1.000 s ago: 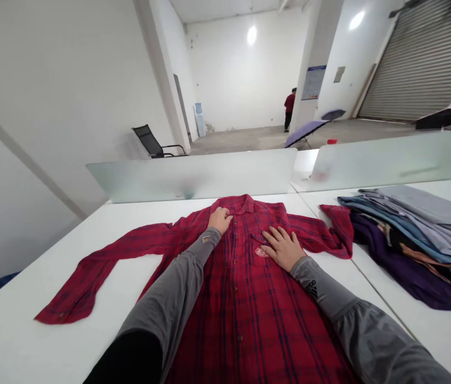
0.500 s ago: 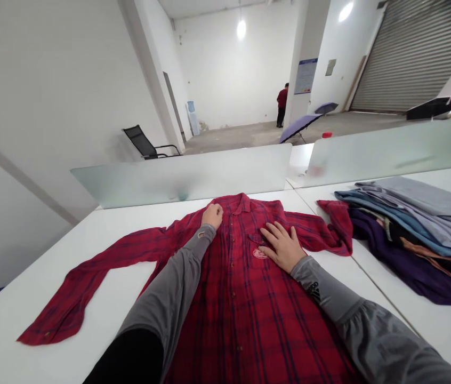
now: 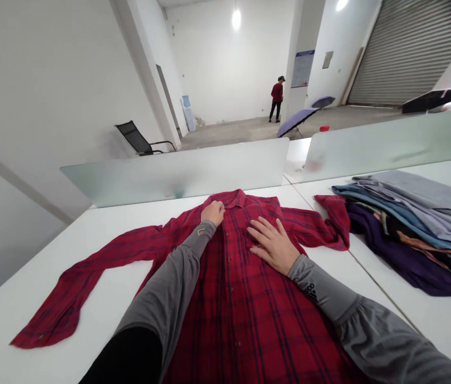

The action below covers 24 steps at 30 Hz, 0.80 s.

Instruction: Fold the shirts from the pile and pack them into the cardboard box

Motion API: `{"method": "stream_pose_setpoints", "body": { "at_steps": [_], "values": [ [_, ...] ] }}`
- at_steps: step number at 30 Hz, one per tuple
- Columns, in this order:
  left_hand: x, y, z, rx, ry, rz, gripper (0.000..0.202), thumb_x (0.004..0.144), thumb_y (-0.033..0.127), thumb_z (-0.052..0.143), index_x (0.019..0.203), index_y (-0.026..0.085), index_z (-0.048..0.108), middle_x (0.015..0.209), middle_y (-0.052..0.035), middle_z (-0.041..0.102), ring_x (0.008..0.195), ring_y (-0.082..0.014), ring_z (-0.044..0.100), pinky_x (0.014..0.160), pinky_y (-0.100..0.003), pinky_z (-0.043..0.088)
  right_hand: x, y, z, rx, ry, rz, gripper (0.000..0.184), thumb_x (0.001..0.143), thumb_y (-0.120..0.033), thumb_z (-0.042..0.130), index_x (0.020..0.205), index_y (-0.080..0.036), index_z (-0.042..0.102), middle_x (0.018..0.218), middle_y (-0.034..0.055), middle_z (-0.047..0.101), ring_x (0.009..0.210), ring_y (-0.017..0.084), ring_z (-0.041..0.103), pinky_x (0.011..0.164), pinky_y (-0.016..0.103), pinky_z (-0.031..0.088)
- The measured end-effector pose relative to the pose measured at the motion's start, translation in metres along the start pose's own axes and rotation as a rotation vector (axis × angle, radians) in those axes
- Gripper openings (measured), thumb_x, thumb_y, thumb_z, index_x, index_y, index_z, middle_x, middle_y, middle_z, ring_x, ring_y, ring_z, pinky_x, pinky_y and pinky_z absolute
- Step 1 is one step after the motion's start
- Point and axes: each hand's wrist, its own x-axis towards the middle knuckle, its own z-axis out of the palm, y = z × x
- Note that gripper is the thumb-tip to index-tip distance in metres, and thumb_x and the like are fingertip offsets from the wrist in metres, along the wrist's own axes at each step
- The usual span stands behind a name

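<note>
Your red plaid shirt [image 3: 241,298] lies spread flat and front up on the white desk [image 3: 121,288]. Its placket is closed, with the collar at 12 o'clock and the body running down to 6. One sleeve stretches out long toward 8 o'clock with its cuff near the desk's edge. The other sleeve reaches toward 2 o'clock, and its end is rumpled against the pile of clothes [image 3: 409,224].

"What's worn on the arms?"

"Long grey stretch-fabric sleeves. The left sleeve [image 3: 177,288] fits snugly to the wrist, with a small mark at its cuff [image 3: 200,232] and a black upper layer [image 3: 129,354] over it nearer the body."

"And the other?"

"The right sleeve [image 3: 329,301] is the same grey, with a small black printed logo [image 3: 311,290] near the wrist and looser gathered grey cloth [image 3: 385,346] higher up. The left hand [image 3: 212,213] and right hand [image 3: 274,246] are bare."
</note>
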Motion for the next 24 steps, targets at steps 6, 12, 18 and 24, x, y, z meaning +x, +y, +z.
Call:
{"method": "stream_pose_setpoints", "body": {
  "at_steps": [6, 12, 18, 24],
  "values": [
    [0.0, -0.023, -0.007, 0.013, -0.051, 0.069, 0.017, 0.09, 0.02, 0.049, 0.087, 0.019, 0.065, 0.096, -0.005, 0.062, 0.092, -0.0169, 0.06, 0.087, -0.028, 0.046, -0.004, -0.002, 0.014, 0.052, -0.189, 0.002, 0.057, 0.096, -0.057, 0.034, 0.145, -0.029, 0.041, 0.153, 0.0087, 0.036, 0.14, 0.032, 0.031, 0.107, 0.067, 0.024],
    [-0.002, -0.043, -0.023, 0.01, -0.148, 0.217, 0.024, 0.082, 0.01, 0.052, 0.095, 0.022, 0.068, 0.115, -0.004, 0.059, 0.101, -0.0159, 0.059, 0.097, -0.028, 0.045, -0.004, 0.0, 0.016, 0.052, -0.18, 0.008, 0.055, 0.096, -0.055, 0.036, 0.144, -0.029, 0.042, 0.152, 0.0085, 0.037, 0.139, 0.032, 0.032, 0.107, 0.066, 0.026],
    [0.001, -0.035, -0.022, 0.027, -0.219, 0.281, 0.015, 0.08, 0.017, 0.059, 0.091, 0.022, 0.067, 0.108, -0.0022, 0.06, 0.092, -0.0151, 0.06, 0.09, -0.027, 0.047, -0.004, -0.001, 0.015, 0.052, -0.189, 0.009, 0.055, 0.096, -0.054, 0.037, 0.144, -0.03, 0.042, 0.152, 0.008, 0.037, 0.139, 0.032, 0.032, 0.108, 0.065, 0.026],
    [0.002, -0.024, -0.022, 0.071, -0.188, 0.273, 0.016, 0.086, 0.01, 0.047, 0.078, 0.019, 0.059, 0.097, -0.0062, 0.057, 0.089, -0.0175, 0.058, 0.088, -0.03, 0.046, -0.003, -0.003, 0.013, 0.062, -0.192, 0.015, 0.054, 0.096, -0.053, 0.037, 0.144, -0.029, 0.043, 0.152, 0.0087, 0.038, 0.139, 0.032, 0.033, 0.107, 0.066, 0.025]
  ]
}}
